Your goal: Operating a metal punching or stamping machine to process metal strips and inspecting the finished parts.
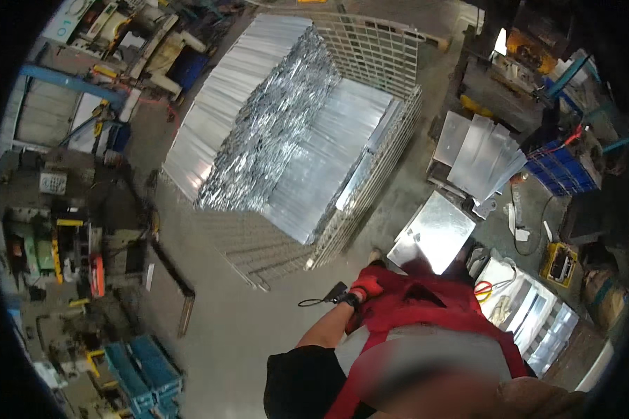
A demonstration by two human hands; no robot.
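My left hand (366,285), in a red glove with a dark strap at the wrist, is down against the red apron (426,300) over my lap. Glove and apron share a colour, so the fingers cannot be made out clearly. A black tag (336,290) on a cord loop hangs beside that wrist. My right hand does not show. Just ahead of my knees is a shiny flat metal sheet (433,227). Scissors (483,289) with red and yellow handles lie to my right, by a white work surface (514,297).
A wire mesh cage (381,164) holds stacked metal strips (272,119) ahead. More metal sheets (482,153) and a blue crate (562,167) stand at the right, with a yellow box (559,264) nearer. Blue bins (143,370) and machinery (70,244) line the left.
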